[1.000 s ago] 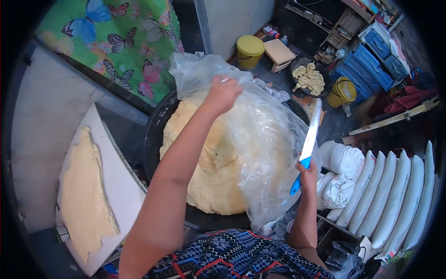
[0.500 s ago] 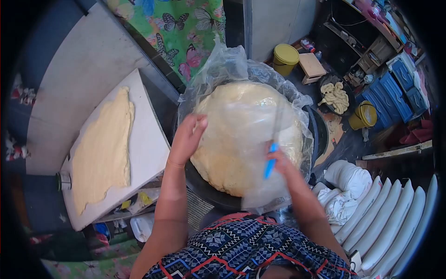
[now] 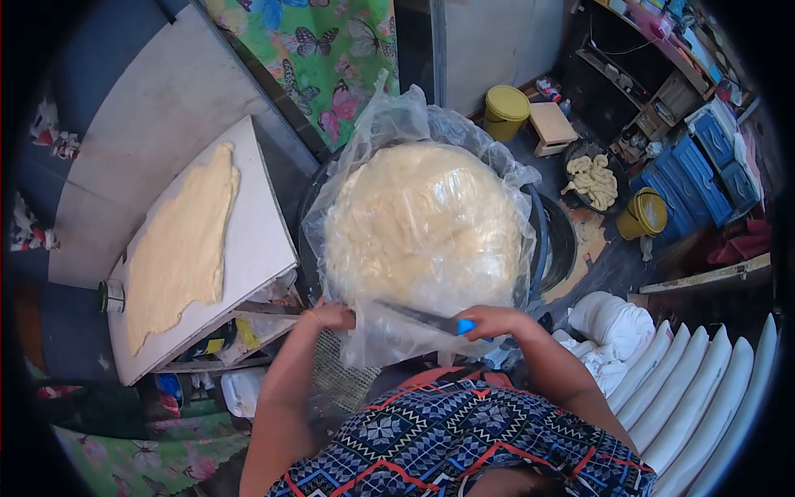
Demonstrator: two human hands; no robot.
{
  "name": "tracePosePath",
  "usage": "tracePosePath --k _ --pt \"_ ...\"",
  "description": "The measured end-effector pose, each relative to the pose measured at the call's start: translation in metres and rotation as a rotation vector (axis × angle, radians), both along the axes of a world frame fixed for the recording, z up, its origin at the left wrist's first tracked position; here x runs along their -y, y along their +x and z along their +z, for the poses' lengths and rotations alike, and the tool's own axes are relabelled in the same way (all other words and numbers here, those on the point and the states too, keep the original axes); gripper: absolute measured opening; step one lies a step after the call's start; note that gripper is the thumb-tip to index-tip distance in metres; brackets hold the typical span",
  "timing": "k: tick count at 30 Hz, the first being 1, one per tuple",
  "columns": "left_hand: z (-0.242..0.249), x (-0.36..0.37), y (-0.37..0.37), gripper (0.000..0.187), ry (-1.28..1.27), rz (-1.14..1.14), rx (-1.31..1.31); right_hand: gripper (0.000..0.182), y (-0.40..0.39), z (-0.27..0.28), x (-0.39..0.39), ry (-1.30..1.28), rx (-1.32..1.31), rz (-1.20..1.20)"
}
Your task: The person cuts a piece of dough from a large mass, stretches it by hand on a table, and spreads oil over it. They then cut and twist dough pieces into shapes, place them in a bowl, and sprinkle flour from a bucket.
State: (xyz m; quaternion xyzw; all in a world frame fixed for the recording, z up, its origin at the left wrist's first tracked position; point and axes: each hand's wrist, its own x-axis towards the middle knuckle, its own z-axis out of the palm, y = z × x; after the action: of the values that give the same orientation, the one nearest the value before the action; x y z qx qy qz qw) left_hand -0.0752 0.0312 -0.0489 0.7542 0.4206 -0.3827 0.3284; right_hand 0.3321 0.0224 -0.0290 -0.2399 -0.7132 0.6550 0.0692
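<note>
A large mound of pale dough fills a dark round tub, with clear plastic sheeting over it and around its rim. My right hand is closed on the blue handle of a knife, whose blade points left over the plastic at the near side. Fingers bent, my left hand is at the near left edge of the plastic and appears to pinch it. On a white board at the left lies a flat sheet of dough.
Yellow buckets, a small wooden stool and a dark basin holding dough strips stand at the back right. White curved panels and a white cloth bundle are at the right. A butterfly curtain hangs behind.
The plastic now covers the dough's near part, which was bare. Both hands have moved toward my body, and the knife has swung from pointing away to pointing left.
</note>
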Motion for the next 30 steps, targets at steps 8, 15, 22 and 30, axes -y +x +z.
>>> tracePosePath --k 8,15,22,30 --pt "-0.006 -0.002 0.015 0.038 0.426 0.938 0.118 0.029 0.021 0.025 -0.037 -0.304 -0.154 -1.242" --pt "0.084 0.036 0.113 0.045 0.547 0.711 0.694 0.038 -0.097 -0.05 0.025 0.325 0.655 0.085" --pt "-0.015 0.048 0.086 0.057 0.157 0.39 -0.144 0.046 -0.059 -0.045 -0.051 0.008 0.458 0.149" --pt "-0.055 0.022 0.104 0.055 0.272 0.43 -0.335 0.061 -0.043 0.002 -0.032 0.417 0.353 -0.291"
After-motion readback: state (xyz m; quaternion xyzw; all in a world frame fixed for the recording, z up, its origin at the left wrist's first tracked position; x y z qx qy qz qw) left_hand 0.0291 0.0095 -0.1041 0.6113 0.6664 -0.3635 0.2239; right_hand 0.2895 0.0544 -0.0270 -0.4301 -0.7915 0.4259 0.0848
